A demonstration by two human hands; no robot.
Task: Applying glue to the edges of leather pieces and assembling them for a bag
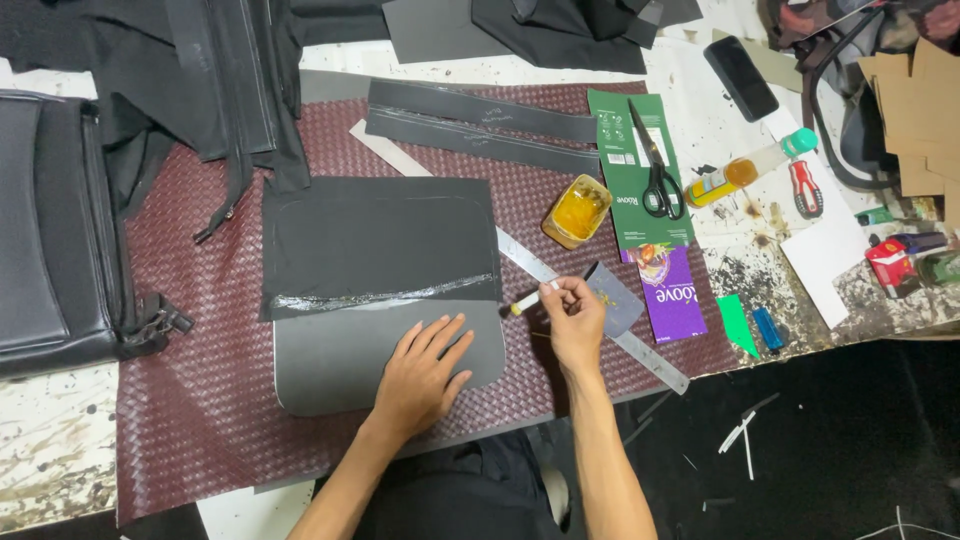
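The left hand (pixel 420 372) lies flat, fingers spread, on the grey rounded board panel (pixel 335 365); just right of that panel, the right hand (pixel 575 318) pinches a small white-handled glue brush (pixel 524 300).

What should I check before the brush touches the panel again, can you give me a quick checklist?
1. Left hand flat on the grey panel, holding it down: ok.
2. Right hand pinching the small brush, bristles pointing toward the panel: ok.
3. Black sheet overlapping the grey panel's upper part, shiny strip along its lower edge: ok.
4. Open tub of yellow glue beside the right hand, upright: ok.
5. Glue loaded on the bristles: cannot tell.
6. Metal ruler lies under the right hand, close to the panel's right edge: not ok if it smears.
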